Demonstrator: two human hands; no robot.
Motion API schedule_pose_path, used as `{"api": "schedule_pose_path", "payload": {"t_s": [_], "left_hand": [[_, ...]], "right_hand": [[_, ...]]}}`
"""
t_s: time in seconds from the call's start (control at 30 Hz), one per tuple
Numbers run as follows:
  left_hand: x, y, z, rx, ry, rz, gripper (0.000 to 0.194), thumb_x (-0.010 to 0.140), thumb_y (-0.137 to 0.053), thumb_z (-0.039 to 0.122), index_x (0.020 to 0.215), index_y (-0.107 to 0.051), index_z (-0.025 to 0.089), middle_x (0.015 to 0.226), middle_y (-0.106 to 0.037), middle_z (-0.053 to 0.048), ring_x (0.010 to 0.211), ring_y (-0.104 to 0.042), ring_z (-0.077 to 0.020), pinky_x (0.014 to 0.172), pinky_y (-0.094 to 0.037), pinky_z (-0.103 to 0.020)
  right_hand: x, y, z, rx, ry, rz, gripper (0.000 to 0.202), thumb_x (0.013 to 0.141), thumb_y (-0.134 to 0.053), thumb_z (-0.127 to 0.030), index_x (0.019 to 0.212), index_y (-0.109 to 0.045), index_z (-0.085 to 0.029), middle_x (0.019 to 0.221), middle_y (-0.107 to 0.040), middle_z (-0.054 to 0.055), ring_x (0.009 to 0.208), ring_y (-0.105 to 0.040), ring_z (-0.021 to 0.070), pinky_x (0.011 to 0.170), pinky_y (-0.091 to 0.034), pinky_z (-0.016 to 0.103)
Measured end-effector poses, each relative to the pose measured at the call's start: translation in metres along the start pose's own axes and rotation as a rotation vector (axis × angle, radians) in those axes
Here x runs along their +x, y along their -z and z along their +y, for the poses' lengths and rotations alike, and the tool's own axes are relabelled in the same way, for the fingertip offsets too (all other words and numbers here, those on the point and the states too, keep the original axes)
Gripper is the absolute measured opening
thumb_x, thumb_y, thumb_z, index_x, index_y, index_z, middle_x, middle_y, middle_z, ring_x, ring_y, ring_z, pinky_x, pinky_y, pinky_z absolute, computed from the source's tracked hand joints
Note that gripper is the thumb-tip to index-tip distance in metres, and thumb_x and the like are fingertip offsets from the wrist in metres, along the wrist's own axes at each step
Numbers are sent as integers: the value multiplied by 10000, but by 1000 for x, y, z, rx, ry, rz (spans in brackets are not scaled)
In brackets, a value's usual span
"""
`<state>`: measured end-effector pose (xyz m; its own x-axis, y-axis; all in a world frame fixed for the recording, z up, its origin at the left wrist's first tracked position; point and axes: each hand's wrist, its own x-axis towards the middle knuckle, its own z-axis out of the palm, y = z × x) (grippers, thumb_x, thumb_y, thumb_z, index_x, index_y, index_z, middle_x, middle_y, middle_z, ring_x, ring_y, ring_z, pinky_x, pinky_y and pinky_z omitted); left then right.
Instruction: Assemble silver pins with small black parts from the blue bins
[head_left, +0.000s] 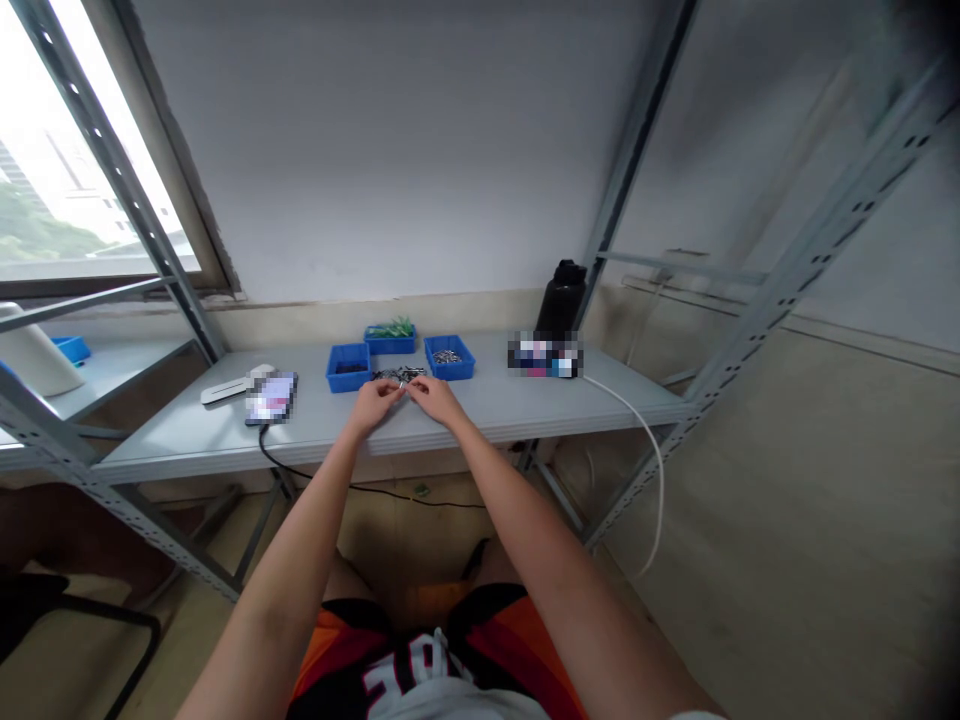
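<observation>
My left hand and my right hand meet above the front part of the grey shelf table, their fingers closed around something small and pale that I cannot make out. Just behind them lies a pile of small dark and shiny pieces. Three blue trays stand around the pile: the left tray holds dark pieces, the back tray holds green strips, and the right tray holds small silvery metal pieces.
A phone with a black cable and a white device lie on the left. At the right stand a black bottle and a blurred item near a white cable. Metal posts frame the table.
</observation>
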<state>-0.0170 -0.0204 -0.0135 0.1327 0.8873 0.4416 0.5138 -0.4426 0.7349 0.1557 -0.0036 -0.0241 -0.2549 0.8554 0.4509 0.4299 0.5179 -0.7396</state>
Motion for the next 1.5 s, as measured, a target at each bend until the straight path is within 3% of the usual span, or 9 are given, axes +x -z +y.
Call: {"api": "schedule_pose_path", "payload": {"t_s": [0.2, 0.57, 0.77, 1.03, 1.5], "left_hand": [[0, 1, 4, 16, -20, -37, 254, 762, -643, 372, 834, -737, 147, 853, -748, -88, 781, -650, -208, 752, -484, -311], [1, 1, 2, 0, 15, 15, 213, 767, -658, 317, 873, -754, 159, 865, -752, -93, 800, -661, -211, 781, -499, -319], [0, 1, 1, 45, 24, 38, 285, 811, -594, 385, 877, -748, 154, 868, -749, -96, 810, -654, -226, 781, -493, -334], [1, 1, 1, 65, 45, 50, 281, 814, -572, 359, 869, -739, 140, 849, -746, -99, 803, -653, -227, 785, -490, -339], [2, 2, 1, 121, 32, 17, 265, 787, -535, 320, 826, -731, 147, 848, -745, -91, 804, -644, -230, 795, -481, -328]], "right_hand": [[1, 0, 2, 25, 29, -11, 192, 881, -540, -293, 821, -688, -185, 738, -678, 25, 716, -598, 155, 720, -424, 261], [1, -1, 2, 16, 10, -75, 184, 896, -523, -276, 856, -675, -182, 743, -678, 21, 709, -597, 151, 722, -427, 257], [4, -2, 9, 41, -41, 19, 192, 901, -493, -276, 837, -656, -196, 727, -676, 19, 694, -604, 153, 709, -438, 256], [6, -2, 11, 47, -103, 81, 169, 901, -504, -286, 863, -648, -205, 743, -683, 17, 698, -609, 154, 719, -450, 257], [4, 0, 10, 32, -108, 96, 163, 888, -505, -284, 839, -638, -205, 746, -688, 21, 707, -618, 166, 725, -466, 275]]}}
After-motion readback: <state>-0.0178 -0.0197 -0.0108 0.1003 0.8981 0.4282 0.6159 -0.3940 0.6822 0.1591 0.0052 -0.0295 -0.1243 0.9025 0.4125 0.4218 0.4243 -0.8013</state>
